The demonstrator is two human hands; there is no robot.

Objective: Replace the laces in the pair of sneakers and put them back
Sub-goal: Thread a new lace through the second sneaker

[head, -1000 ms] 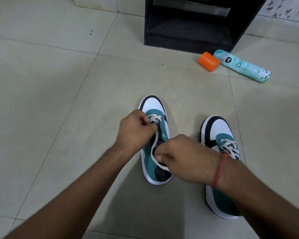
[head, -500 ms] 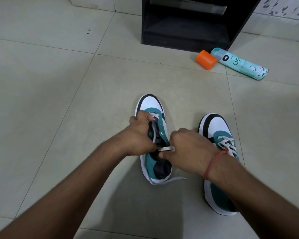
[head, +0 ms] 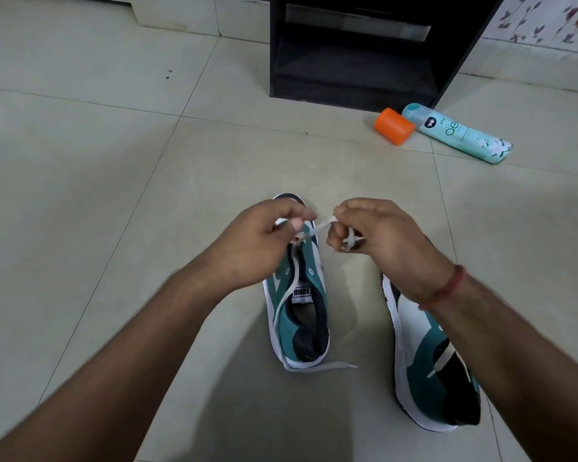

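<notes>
Left hand [head: 257,241] is pinching the lace [head: 317,228] over the left sneaker [head: 297,315] on the floor; right hand [head: 377,235] is gripping its other run, fingers curled. Lace is probably soft, limp, light: hold near the tip. Right sneaker [head: 427,368] is sitting near right.

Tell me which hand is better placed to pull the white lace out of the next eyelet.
Probably the right hand: its fingers already pinch the white flat lace stretched from the teal-and-white sneaker. The left hand sits at the eyelets, better suited to steadying.
</notes>
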